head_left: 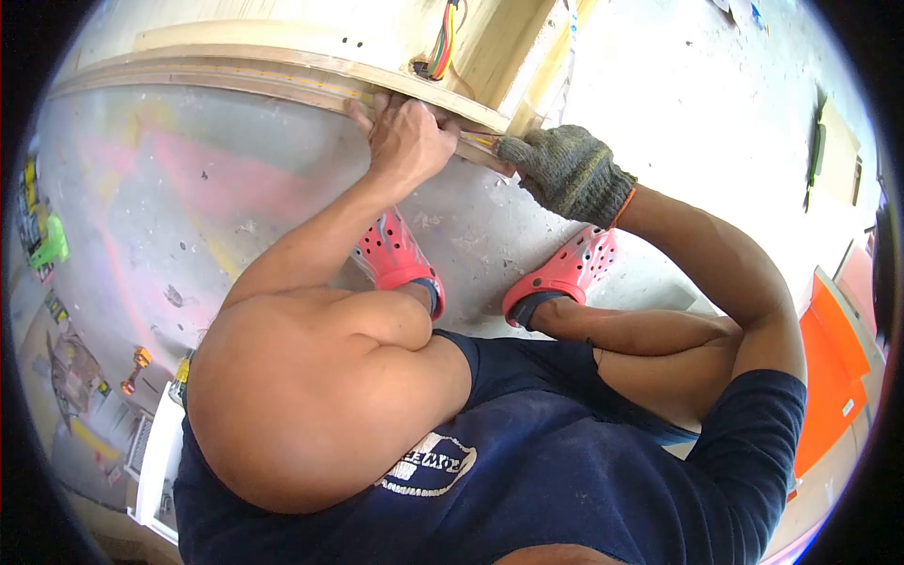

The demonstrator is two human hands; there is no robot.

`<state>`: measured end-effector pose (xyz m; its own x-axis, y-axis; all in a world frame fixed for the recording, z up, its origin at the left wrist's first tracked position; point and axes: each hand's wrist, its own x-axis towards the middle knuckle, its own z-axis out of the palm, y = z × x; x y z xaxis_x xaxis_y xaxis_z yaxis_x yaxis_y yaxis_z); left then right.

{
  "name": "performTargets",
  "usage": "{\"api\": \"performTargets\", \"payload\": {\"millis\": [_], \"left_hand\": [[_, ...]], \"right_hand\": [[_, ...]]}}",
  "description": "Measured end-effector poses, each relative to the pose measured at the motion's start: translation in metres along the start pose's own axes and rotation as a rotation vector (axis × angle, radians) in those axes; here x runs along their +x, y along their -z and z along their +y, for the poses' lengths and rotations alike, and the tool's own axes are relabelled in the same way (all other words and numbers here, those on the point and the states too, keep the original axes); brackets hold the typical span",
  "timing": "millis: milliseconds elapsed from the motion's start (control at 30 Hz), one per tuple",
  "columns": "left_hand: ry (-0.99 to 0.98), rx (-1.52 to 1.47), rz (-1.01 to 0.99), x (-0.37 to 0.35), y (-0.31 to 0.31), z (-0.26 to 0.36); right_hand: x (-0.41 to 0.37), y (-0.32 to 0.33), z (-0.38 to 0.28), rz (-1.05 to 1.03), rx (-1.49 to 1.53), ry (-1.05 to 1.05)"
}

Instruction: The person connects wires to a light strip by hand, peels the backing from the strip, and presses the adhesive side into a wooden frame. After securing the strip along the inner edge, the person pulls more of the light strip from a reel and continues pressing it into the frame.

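Observation:
A curved wooden panel (282,56) crosses the top, with a groove along its near edge. In the groove runs a thin LED strip (264,71) with a row of small yellow-orange marks. My left hand (410,141), bare, is at this edge, fingers bent and pressed into the groove; the fingertips are partly hidden. My right hand (570,169), in a grey-green knitted glove, is closed at the panel's corner, pinching the end part of the strip beside the wood. Between the two hands a short yellow-orange length of the strip shows.
Coloured wires (443,47) come out of a hole in the panel. Pink clogs (565,268) are on my feet below the hands. A cordless drill (137,367) lies on the floor at left, a white stool (155,461) nearby. An orange panel (829,367) stands at right.

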<state>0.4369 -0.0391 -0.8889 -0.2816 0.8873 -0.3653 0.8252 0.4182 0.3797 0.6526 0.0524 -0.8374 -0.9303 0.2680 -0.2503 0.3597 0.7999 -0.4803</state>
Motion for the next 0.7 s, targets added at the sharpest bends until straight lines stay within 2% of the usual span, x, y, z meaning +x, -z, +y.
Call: {"api": "performTargets", "payload": {"millis": [67,133,200,367,533,600,633,700], "left_hand": [[0.022,0.009,-0.015,-0.001,0.0,0.005],[0.043,0.017,-0.029,-0.001,-0.002,0.008],[0.04,-0.01,0.05,-0.001,-0.007,0.007],[0.067,-0.025,0.028,0.002,-0.006,0.009],[0.071,-0.006,0.057,0.003,-0.019,0.003],[0.061,0.029,0.153,0.004,-0.027,-0.002],[0.057,0.029,0.151,0.003,-0.022,0.001],[0.085,-0.023,0.01,0.001,-0.01,0.008]], "right_hand": [[0.001,-0.002,0.001,-0.118,-0.037,-0.068],[0.002,-0.006,0.004,-0.108,-0.022,-0.056],[0.002,-0.008,0.004,-0.1,-0.007,-0.044],[0.002,-0.013,0.003,-0.135,-0.017,-0.065],[-0.002,-0.018,0.004,-0.027,-0.023,-0.016],[-0.001,-0.017,0.005,-0.013,-0.046,-0.011],[0.002,-0.012,0.003,-0.065,-0.059,-0.044],[0.004,-0.01,0.001,-0.119,-0.068,-0.086]]}}
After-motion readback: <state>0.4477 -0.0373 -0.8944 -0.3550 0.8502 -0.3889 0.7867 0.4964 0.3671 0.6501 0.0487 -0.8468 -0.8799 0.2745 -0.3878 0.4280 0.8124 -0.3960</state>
